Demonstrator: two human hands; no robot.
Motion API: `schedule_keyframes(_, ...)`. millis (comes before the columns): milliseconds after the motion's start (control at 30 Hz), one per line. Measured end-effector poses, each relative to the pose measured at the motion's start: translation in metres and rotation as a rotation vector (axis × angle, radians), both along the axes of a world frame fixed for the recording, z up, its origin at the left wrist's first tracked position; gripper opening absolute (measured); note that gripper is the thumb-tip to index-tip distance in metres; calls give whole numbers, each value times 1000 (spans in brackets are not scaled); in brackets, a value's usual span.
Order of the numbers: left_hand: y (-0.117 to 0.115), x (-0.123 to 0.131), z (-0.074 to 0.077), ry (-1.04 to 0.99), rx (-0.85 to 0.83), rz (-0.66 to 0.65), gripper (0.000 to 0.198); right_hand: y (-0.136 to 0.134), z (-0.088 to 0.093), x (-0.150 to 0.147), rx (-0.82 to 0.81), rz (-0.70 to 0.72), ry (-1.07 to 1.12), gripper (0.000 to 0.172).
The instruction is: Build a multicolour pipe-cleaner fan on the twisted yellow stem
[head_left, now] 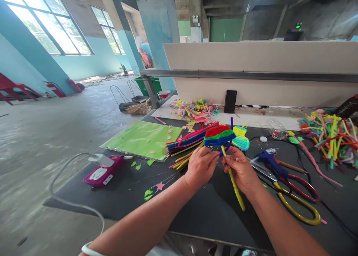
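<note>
R grip [238, 167] closed on yel. stem [236, 190]

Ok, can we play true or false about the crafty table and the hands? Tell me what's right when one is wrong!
1. The right hand holds a yellow stem. True.
2. The phone lies flat on the green sheet. False: the phone stands upright in front of the pale board.
3. The striped piece has red, green and blue on it. True.
4. The left hand rests on the scissors. False: the left hand is close to the right hand, and the scissors lie off to the right.
5. The green sheet is on the left side of the table. True.
</note>
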State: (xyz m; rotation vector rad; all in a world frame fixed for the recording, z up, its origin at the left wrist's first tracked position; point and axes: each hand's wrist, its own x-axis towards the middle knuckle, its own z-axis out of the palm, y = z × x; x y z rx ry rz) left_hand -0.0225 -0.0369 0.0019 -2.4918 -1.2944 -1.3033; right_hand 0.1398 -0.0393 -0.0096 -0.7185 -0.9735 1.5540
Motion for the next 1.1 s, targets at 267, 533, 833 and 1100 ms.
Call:
schedule_keyframes(267, -5, 11, 21, 142, -5, 71, 28, -4, -6, -13, -15, -37, -38, 31)
schedule_keyframes(533, -2, 14, 7, -70, -14, -9, 12, -2, -6, -11, -45, 42, 56, 34)
schedule_keyframes(833, -9, 9, 9, -230, -49, -146, 4, -5, 2, -12, -93, 84, 61, 30)
schedule_keyframes(1100, -25, 5, 11, -21, -91, -434, 28, -5, 4, -7, -145, 89, 67, 27)
